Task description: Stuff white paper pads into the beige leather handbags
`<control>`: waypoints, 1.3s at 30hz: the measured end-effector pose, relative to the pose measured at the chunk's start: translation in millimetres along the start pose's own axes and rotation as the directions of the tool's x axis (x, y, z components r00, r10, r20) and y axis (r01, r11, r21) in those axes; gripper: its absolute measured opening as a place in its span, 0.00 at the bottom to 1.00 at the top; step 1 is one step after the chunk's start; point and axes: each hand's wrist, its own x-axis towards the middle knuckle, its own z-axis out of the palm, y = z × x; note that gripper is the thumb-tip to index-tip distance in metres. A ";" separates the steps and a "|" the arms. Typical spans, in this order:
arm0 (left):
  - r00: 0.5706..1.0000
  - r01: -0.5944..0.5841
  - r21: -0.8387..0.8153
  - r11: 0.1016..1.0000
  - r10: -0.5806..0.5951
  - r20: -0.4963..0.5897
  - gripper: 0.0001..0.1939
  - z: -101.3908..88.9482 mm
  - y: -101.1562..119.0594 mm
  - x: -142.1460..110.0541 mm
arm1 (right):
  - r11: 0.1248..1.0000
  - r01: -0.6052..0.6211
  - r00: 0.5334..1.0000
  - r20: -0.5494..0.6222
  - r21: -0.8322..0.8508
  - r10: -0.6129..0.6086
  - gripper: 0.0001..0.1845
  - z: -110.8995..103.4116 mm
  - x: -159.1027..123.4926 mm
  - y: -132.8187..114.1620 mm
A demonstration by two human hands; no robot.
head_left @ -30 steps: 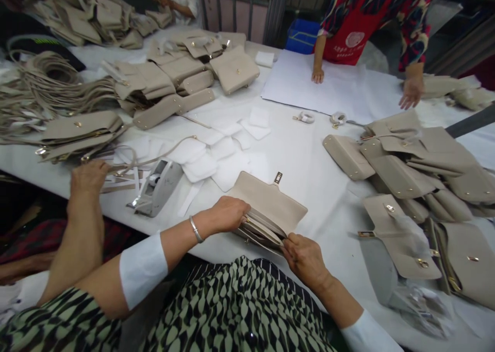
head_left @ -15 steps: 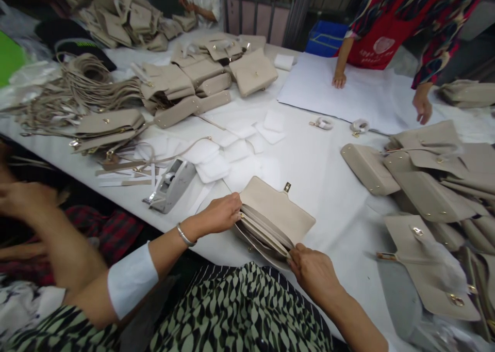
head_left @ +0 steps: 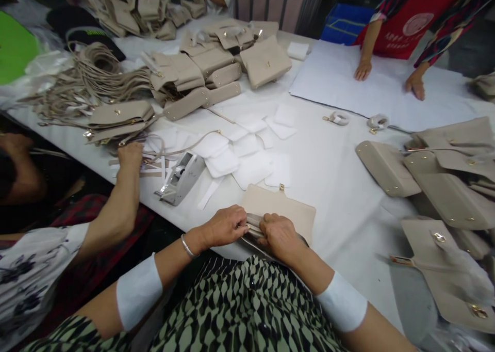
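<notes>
A beige handbag (head_left: 286, 203) lies at the table's front edge before me, its flap folded back and a small gold clasp (head_left: 282, 187) at the flap's far edge. My left hand (head_left: 226, 225), with a silver bangle at the wrist, pinches the left end of the bag's opening. Close beside it, my right hand (head_left: 280, 236) curls over the middle of the opening, its fingers closed on the edge there. What exactly lies under the right fingertips is hidden. The bag's front is mostly covered by my hands and arms.
A grey tape dispenser (head_left: 183, 179) and white foam sheets (head_left: 247, 163) lie left of the bag. More beige bags (head_left: 452, 192) are piled at right, others (head_left: 266, 63) behind. A neighbour's hand (head_left: 130, 156) reaches to straps at left. A person in a red apron (head_left: 410, 29) stands opposite.
My right hand has moved left along the bag's opening, from its right end to beside my left hand. The neighbour's arm at left has reached forward onto the table.
</notes>
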 end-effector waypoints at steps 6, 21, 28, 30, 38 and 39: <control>0.993 0.006 -0.152 0.988 -0.023 -0.115 0.02 18.7 -4.2 -10.5 | 0.995 -0.085 0.995 0.051 0.043 0.083 0.10 25.4 4.8 -24.8; 0.818 0.099 -0.823 0.559 -0.517 -0.252 0.28 48.0 -17.4 12.0 | 0.850 -0.037 0.986 0.159 0.525 -0.056 0.32 34.2 -1.1 -10.9; 0.931 0.046 -0.965 0.259 -0.362 -0.052 0.23 54.9 -17.0 26.1 | 0.808 -0.095 0.916 0.368 0.581 -0.158 0.31 40.4 18.4 -3.3; 0.916 0.018 -0.968 0.251 -0.392 -0.085 0.22 56.2 -16.3 25.9 | 0.829 -0.046 0.931 0.325 0.557 -0.166 0.21 45.8 18.9 -5.9; 0.915 0.015 -0.952 0.305 -0.388 -0.110 0.23 62.9 -22.8 24.8 | 0.973 0.207 0.972 0.096 0.102 -0.216 0.16 59.7 7.1 -19.1; 0.912 0.016 -0.951 0.310 -0.394 -0.113 0.23 62.8 -23.7 24.4 | 0.979 0.199 0.975 0.088 0.047 -0.203 0.16 58.8 5.8 -20.0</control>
